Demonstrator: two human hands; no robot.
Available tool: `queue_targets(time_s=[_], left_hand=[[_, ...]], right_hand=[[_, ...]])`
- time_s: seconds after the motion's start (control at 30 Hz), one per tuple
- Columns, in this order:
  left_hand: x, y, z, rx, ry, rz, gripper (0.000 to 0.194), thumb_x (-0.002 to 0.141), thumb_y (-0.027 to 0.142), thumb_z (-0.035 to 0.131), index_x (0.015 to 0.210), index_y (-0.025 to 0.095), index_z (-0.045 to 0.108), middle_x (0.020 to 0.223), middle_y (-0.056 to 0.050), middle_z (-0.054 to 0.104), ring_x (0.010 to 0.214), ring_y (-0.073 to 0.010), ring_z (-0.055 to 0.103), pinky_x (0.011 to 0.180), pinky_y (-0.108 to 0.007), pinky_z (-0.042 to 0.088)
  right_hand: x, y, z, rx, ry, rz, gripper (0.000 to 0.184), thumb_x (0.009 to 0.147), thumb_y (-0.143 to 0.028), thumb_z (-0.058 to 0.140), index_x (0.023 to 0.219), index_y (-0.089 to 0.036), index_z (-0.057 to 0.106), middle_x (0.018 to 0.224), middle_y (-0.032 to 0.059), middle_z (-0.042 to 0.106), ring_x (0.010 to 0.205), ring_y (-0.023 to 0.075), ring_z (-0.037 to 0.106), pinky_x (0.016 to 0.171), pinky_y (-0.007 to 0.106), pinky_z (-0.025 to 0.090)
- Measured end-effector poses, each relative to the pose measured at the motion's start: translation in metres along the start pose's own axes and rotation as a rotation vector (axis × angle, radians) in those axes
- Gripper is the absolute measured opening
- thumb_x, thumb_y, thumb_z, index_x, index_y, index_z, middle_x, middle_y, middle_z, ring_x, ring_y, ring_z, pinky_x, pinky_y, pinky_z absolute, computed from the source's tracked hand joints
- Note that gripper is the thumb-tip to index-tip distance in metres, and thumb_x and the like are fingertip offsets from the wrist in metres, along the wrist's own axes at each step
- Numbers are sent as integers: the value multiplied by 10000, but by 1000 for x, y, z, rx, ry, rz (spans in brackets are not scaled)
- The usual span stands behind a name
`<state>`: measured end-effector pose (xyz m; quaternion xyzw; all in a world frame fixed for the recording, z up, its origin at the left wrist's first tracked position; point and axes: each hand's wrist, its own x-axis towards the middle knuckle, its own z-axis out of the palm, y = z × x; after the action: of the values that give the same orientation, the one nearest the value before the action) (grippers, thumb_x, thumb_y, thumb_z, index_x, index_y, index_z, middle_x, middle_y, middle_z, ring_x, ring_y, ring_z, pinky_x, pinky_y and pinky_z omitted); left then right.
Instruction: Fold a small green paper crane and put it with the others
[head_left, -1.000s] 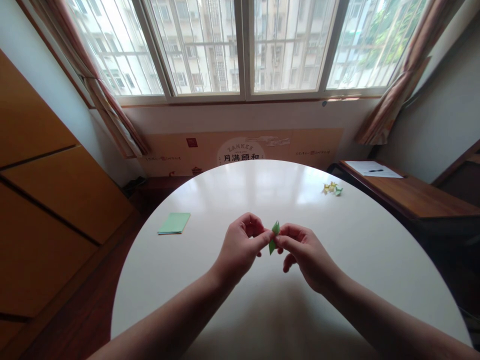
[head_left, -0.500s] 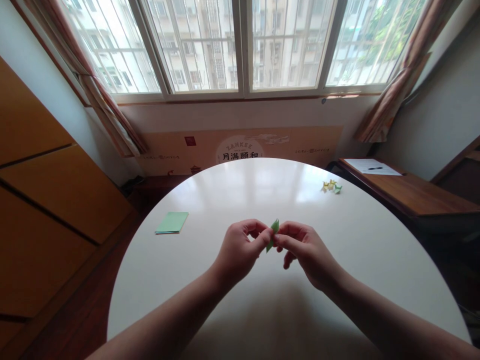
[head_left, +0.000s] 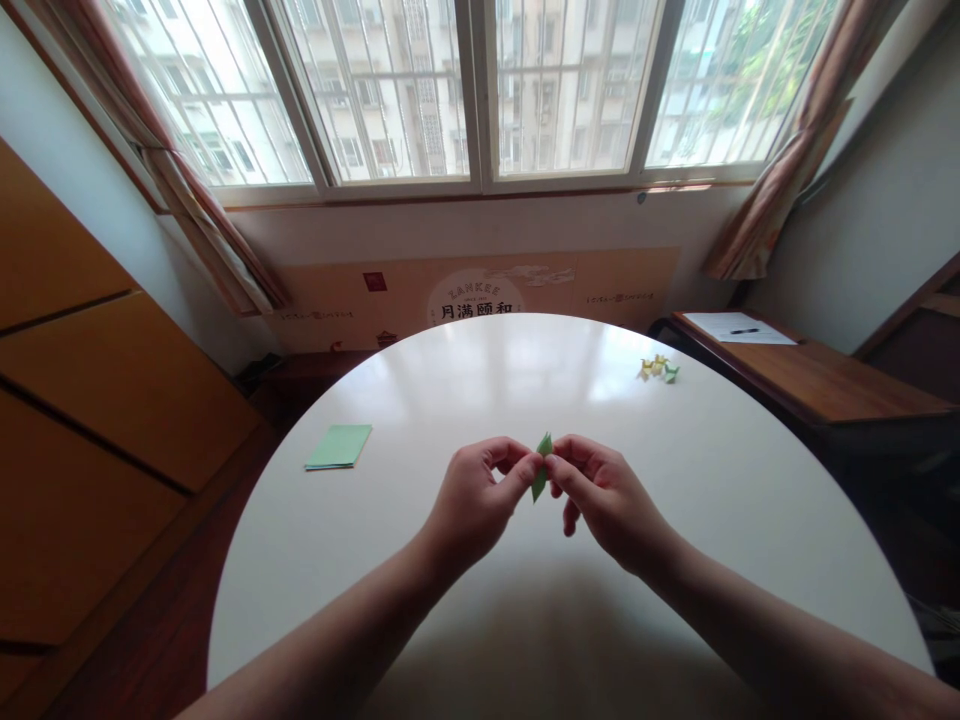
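Between both hands, above the middle of the white round table (head_left: 315,600), is a small piece of folded green paper (head_left: 541,478), narrow and pointed at both ends. My left hand (head_left: 480,495) pinches its left side between thumb and fingers. From the right, my right hand (head_left: 600,490) closes thumb and forefinger on the other side, with its lower fingers curled loosely beneath. The fingertips cover the paper's middle. A stack of square green paper (head_left: 339,447) lies on the table to the left. Several small folded yellow and green paper figures (head_left: 658,368) sit at the far right.
Beyond the table's right edge stands a brown wooden desk (head_left: 862,385) with a white sheet (head_left: 731,327) and a pen (head_left: 745,331) on it. Wooden cabinets (head_left: 97,400) line the left. A barred window (head_left: 480,90) with tied curtains is behind.
The view has shifted slightly. My right thumb has moved a little higher against the folded green paper, and both hands still pinch it.
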<state>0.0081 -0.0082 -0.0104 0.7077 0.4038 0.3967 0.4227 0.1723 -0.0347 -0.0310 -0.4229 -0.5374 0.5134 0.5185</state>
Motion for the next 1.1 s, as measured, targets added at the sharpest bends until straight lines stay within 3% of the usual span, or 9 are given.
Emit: queue_targets(time_s=[0.13,0.33,0.6,0.7,0.83,0.93,1.1], left_hand=[[0,0,1,-1,-20,-6,239,892,333,606,770,152,704,694,-33,682,575,-134,569,536,-230,466],[1,0,-1,46,39,12,237,881,336,621,751,151,693,684,-34,682,572,-132,566,539,-232,462],[0,-4,0,92,24,20,225,899,335,617,786,166,715,705,-31,701,625,-145,603,561,-235,479],[1,-3,0,117,83,70,171,878,312,653,800,168,703,728,-29,697,648,-146,610,554,-230,479],[1,-1,-3,199,197,242,78,831,231,707,780,173,702,779,-26,678,644,-128,593,531,-216,463],[-1,-1,-4,256,168,335,48,838,199,706,800,190,734,784,-19,694,635,-119,587,553,-214,471],[-2,0,-3,323,155,347,77,870,220,680,850,190,748,810,-25,726,644,-125,601,569,-221,479]], right_hand=[[0,2,0,-15,4,-10,306,907,-450,624,841,-151,632,710,3,509,585,110,488,392,187,487],[-1,0,0,-31,-14,-36,263,886,-430,662,906,-168,655,821,42,579,728,161,544,404,190,509],[-1,-1,0,47,-47,24,242,884,-400,661,855,-160,640,777,21,528,698,141,517,395,174,477],[0,-2,1,78,-35,67,237,868,-387,673,843,-153,637,756,20,522,703,144,512,391,167,464],[1,-1,0,75,0,81,245,850,-390,691,877,-149,653,781,33,556,718,151,519,388,168,460],[2,0,-1,43,25,42,248,845,-395,700,865,-152,655,785,38,575,730,160,536,398,179,476],[2,-1,-1,-64,49,-65,213,861,-380,680,863,-169,649,817,52,617,796,196,585,432,206,512]])
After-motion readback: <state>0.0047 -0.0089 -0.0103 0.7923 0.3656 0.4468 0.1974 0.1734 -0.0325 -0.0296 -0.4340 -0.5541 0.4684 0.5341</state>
